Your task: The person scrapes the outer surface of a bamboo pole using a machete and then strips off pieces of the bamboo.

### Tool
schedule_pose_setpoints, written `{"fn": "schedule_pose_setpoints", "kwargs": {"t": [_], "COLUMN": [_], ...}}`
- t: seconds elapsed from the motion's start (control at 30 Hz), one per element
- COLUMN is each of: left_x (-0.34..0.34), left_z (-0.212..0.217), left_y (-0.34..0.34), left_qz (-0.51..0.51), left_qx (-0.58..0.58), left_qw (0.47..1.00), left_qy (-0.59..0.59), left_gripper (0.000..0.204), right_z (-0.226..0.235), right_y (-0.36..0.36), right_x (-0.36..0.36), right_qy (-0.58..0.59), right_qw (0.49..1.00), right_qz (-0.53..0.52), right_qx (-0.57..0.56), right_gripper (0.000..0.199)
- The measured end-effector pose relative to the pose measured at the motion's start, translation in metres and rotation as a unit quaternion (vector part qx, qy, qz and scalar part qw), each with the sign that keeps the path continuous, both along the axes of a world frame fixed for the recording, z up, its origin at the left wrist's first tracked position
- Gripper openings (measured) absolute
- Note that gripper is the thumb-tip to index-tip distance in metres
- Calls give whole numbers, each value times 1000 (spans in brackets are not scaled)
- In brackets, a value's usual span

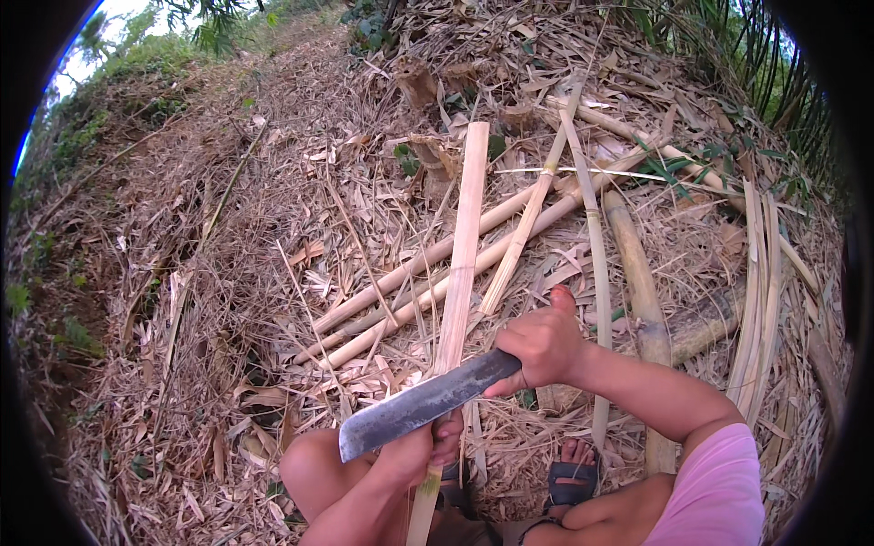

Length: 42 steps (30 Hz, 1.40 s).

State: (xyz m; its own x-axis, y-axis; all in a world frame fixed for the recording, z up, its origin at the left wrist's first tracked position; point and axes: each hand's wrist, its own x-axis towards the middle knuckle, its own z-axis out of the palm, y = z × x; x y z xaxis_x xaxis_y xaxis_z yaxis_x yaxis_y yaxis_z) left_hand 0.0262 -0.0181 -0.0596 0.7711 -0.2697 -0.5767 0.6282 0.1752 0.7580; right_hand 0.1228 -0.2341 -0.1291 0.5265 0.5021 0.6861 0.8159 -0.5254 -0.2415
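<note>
My right hand (pixel 543 343) is closed around the handle of a machete (pixel 421 406), its thumb sticking up. The broad, dark grey blade points left and lies across a long split bamboo strip (pixel 465 227), hiding part of it. Below the blade, my left hand (pixel 421 452) grips the same strip, its fingers curled round it and partly covered by the blade. The strip runs from between my knees up and away, pale on its face, with a greenish lower end. Whether the edge is cutting into the bamboo cannot be made out.
Bamboo poles (pixel 414 273) lie crossed ahead, with thin split strips (pixel 594 227) over them. A thicker pole (pixel 637 273) and a bundle of strips (pixel 756 300) lie to the right. Cut stumps (pixel 432 159) stand beyond. Dry leaves cover the ground around my sandalled feet (pixel 574 473).
</note>
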Motion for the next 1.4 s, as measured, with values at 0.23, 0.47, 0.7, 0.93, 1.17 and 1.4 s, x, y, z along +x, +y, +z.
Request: {"fn": "schedule_pose_setpoints", "kwargs": {"t": [0.23, 0.47, 0.7, 0.93, 1.17, 1.4], "left_x": [8, -6, 16, 20, 16, 20], "left_z": [12, 22, 27, 27, 17, 9], "left_y": [5, 15, 7, 4, 3, -5], "left_qz": [-35, 15, 21, 9, 1, 26], "left_qx": [-22, -54, -34, -76, -57, -44], "left_qw": [999, 997, 999, 997, 998, 999], "left_qy": [5, 56, -3, 4, -9, -10], "left_gripper": [38, 34, 37, 56, 54, 67], "right_z": [11, 20, 14, 34, 64, 71], "right_y": [-18, -65, -113, -49, 3, 9], "right_x": [23, 73, 81, 63, 36, 35], "right_qy": [-38, 197, 449, 581, 643, 638], "right_qw": [999, 947, 707, 712, 639, 615], "right_qz": [-14, -254, -229, -69, 57, 73], "right_qx": [-32, 28, 497, 389, 417, 457], "right_gripper": [65, 57, 74, 51, 37, 25]}}
